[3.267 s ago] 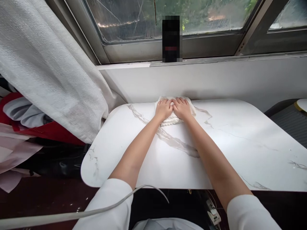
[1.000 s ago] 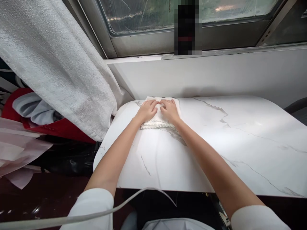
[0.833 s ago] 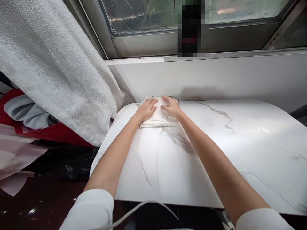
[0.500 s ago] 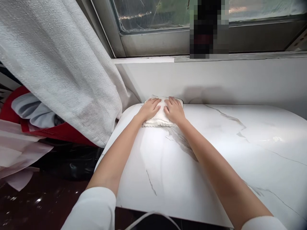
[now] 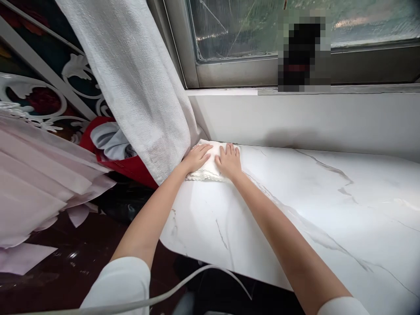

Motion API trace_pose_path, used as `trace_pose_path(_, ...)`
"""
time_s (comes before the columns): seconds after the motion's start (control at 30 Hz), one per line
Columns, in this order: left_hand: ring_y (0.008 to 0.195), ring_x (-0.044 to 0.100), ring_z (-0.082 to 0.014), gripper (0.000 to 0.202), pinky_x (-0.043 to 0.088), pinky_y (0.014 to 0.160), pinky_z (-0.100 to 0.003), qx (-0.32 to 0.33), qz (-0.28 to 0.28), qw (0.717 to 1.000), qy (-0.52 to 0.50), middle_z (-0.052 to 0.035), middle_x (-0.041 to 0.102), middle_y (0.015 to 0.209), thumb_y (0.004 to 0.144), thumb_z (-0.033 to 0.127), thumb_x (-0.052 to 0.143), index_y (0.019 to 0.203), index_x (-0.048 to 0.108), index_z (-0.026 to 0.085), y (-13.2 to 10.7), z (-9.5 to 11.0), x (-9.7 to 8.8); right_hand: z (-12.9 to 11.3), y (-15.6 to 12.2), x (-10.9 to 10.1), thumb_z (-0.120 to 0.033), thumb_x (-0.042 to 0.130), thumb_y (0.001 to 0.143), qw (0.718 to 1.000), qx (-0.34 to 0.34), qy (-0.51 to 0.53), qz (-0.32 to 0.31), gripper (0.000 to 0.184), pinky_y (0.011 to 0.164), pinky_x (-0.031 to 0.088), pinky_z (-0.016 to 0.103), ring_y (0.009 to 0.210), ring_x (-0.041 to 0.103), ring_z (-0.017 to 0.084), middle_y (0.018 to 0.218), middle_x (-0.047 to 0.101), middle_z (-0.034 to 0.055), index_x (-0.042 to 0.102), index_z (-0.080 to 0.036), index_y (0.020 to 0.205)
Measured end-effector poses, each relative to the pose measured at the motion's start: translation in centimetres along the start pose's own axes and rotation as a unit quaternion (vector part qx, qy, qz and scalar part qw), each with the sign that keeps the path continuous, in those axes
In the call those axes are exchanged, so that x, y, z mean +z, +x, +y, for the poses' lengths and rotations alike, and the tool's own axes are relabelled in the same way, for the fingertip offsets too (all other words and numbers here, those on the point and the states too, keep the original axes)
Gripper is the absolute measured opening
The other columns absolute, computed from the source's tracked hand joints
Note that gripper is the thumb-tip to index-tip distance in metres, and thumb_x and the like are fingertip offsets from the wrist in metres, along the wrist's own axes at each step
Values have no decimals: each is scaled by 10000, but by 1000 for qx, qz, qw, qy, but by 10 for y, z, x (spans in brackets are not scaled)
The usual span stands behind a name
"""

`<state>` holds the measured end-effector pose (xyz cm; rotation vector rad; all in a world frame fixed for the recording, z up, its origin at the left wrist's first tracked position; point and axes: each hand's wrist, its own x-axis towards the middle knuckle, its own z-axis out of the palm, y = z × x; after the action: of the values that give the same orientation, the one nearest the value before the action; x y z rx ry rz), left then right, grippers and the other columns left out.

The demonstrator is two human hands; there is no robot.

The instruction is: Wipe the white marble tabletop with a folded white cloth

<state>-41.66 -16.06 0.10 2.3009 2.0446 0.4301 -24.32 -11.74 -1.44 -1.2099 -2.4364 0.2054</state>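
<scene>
A folded white cloth (image 5: 210,165) with a lacy front edge lies at the far left corner of the white marble table (image 5: 295,210), against the wall. My left hand (image 5: 196,158) lies flat on the cloth's left half, fingers stretched out. My right hand (image 5: 229,161) presses flat on its right half, fingers spread. Both hands touch the cloth side by side.
A white curtain (image 5: 141,83) hangs down to the table's left corner, touching my left wrist. Behind it sits a red item with grey fabric (image 5: 108,144). Pink pleated fabric (image 5: 39,183) spreads at left. A window sill (image 5: 295,91) runs along the back; a white cable (image 5: 164,293) crosses below.
Both hands have slid the cloth leftward along the table's back edge, from mid-table to the corner by the curtain. The view has turned left, bringing in the pink fabric.
</scene>
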Motion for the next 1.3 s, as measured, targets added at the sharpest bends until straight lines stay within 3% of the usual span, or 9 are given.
trace_pose_path(0.1,1429,394,-208,510,232,1230,-435,-7,10,1000,1,-95,495,1505,995,381,295,1427,465,171,-22,-2,-5,-14,-12,2,-321,343,1009,1000,-18,7,0,559,1188,174,519,1486,265,337,1562,354,258,445,-31,1475)
trace_pose_path(0.23,1433,389,-213,526,214,1237,-434,-19,18,1000,11,-111,491,1505,1001,379,288,1437,458,139,-49,10,-6,-23,-35,-1,-306,367,1001,999,-36,8,16,544,1179,196,533,1476,291,341,1547,379,259,464,-33,1462)
trace_pose_path(0.53,1444,386,-215,508,220,1237,-477,-31,22,999,18,-105,478,1522,1010,372,274,1446,441,173,-119,50,-12,-47,-106,-22,-333,360,1013,999,-47,4,-8,580,1201,176,543,1485,261,371,1565,330,279,426,-17,1495)
trace_pose_path(0.83,1460,369,-239,508,250,1233,-501,-46,30,998,29,-118,445,1547,1025,383,277,1473,424,194,-202,104,-18,-54,-187,-47,-384,355,1010,991,-130,16,-43,612,1191,196,596,1491,220,404,1584,297,261,407,-42,1515)
trace_pose_path(1.0,1451,379,-236,494,262,1231,-489,-26,8,1000,0,-89,481,1523,1018,408,313,1453,451,220,-196,98,-24,-55,-191,-49,-387,355,1007,988,-143,20,-57,625,1181,178,634,1494,191,425,1596,267,256,386,-41,1525)
trace_pose_path(1.3,1433,398,-226,476,253,1230,-472,11,-4,999,-36,-60,498,1508,985,392,365,1419,482,238,-130,49,-21,-52,-133,-32,-371,343,1004,994,-90,19,-63,625,1176,144,634,1493,185,429,1595,265,270,372,-25,1524)
